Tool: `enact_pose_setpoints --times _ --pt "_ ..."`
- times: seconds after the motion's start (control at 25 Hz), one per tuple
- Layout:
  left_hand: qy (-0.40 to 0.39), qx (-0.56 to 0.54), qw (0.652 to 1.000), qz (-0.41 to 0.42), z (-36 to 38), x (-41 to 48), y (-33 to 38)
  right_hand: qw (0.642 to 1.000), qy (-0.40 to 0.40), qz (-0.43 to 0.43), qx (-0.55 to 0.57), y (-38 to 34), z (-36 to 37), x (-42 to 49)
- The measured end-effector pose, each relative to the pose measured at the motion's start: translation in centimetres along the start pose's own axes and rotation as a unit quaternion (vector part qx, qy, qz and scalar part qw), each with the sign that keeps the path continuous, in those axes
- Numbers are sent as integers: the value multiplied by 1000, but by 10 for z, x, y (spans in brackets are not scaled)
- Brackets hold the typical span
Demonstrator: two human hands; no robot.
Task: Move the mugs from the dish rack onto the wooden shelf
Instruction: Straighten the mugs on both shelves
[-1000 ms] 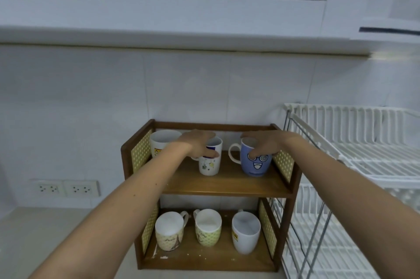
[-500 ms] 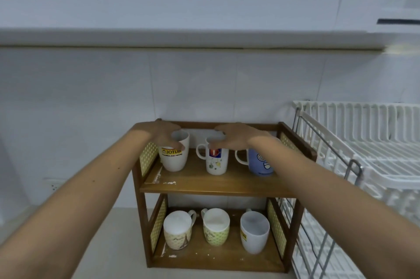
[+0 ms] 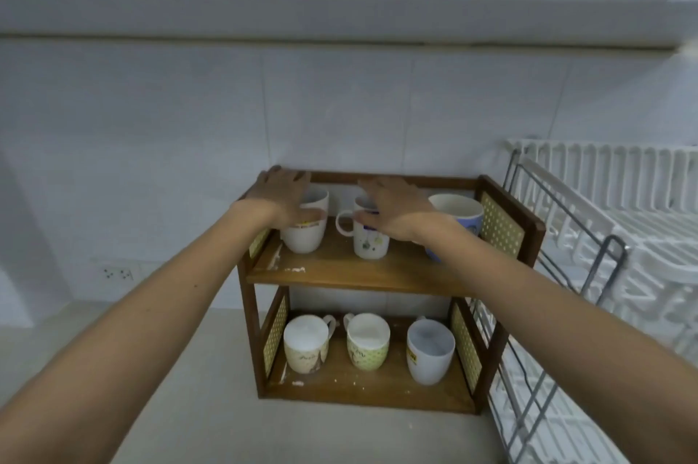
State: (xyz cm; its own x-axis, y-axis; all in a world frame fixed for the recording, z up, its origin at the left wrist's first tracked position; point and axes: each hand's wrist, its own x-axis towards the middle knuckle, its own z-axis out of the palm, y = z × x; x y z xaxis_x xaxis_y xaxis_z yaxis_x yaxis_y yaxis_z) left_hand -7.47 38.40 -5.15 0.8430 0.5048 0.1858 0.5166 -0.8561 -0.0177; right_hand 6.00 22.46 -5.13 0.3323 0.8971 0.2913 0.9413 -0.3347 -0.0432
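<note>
While six mugs stand upright on the wooden shelf (image 3: 351, 276), three per tier, the white mug (image 3: 304, 233) at upper left is covered by the left hand (image 3: 284, 195) and the dotted mug (image 3: 370, 242) by the right hand (image 3: 394, 208), fingers spread; a firm grasp cannot be told. The dish rack (image 3: 604, 237) is seen at right.

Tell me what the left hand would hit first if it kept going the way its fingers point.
Probably the wooden shelf's back rail or the tiled wall just behind it. The left hand lies over the white mug, fingertips already at the shelf's rear left corner; depth there is unclear.
</note>
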Motion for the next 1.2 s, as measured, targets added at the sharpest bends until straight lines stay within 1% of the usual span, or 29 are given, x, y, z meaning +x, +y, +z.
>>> enact_pose_setpoints --times 0.04,0.08,0.12,0.16,0.2,0.24,0.28,0.32,0.36,0.4,0.44,0.48,0.56,0.6,0.68,0.76,0.8,0.84,0.92,0.96,1.0,1.04,1.08,1.12,1.16,1.2 --pt "70 -24 997 20 9 -13 4 991 131 -26 10 -5 12 -19" --pt "165 -57 983 56 22 -30 8 967 241 -72 38 -10 25 -43" --pt "252 -84 957 114 38 -51 11 945 295 -127 62 -14 41 -71" --pt "306 -98 928 188 55 -74 16 936 298 -175 69 -16 62 -101" --pt "305 -88 907 278 73 -95 17 942 261 -205 54 -16 84 -125" --pt "263 -41 890 370 93 -111 16 957 191 -215 35 -14 106 -142" --pt "187 16 881 434 111 -118 14 975 108 -194 20 -10 126 -148" --pt "99 53 884 454 127 -118 12 989 24 -146 11 -6 142 -146" --pt "5 60 907 417 141 -112 10 995 -46 -83 -5 -2 155 -138" --pt "-81 43 934 345 153 -101 9 996 -90 -22 -14 2 166 -125" --pt "-147 24 954 259 163 -86 6 992 -120 24 -22 6 176 -110" --pt "-196 12 963 187 172 -72 5 987 -149 57 -34 8 184 -96" --pt "-247 -1 964 100 187 -47 5 977 -184 92 -55 10 198 -71" --pt "-266 -4 961 82 193 -39 6 971 -206 107 -57 9 205 -62" --pt "-285 6 954 87 202 -28 8 957 -253 137 -41 8 218 -48" --pt "-273 17 957 95 209 -26 7 950 -273 143 -42 7 227 -41" --pt "-264 23 960 85 211 -27 8 950 -276 139 -50 6 231 -39" --pt "-257 33 964 62 215 -28 9 951 -275 132 -56 5 233 -38" --pt "-251 54 966 -25 219 -27 14 953 -275 115 -52 4 232 -36" --pt "-258 60 962 -70 217 -26 17 954 -279 103 -42 5 228 -34" --pt "-268 69 957 -91 213 -23 18 954 -286 90 -26 7 224 -32" --pt "-272 82 955 -79 208 -20 17 953 -292 79 -9 11 219 -30" --pt "-277 90 956 -42 204 -16 13 952 -299 69 5 16 215 -29" --pt "-292 85 953 11 200 -15 8 950 -305 59 15 21 212 -29" --pt "-318 65 944 61 196 -15 3 948 -312 49 26 25 209 -29" --pt "-341 46 935 90 193 -15 0 947 -317 41 37 28 208 -29"
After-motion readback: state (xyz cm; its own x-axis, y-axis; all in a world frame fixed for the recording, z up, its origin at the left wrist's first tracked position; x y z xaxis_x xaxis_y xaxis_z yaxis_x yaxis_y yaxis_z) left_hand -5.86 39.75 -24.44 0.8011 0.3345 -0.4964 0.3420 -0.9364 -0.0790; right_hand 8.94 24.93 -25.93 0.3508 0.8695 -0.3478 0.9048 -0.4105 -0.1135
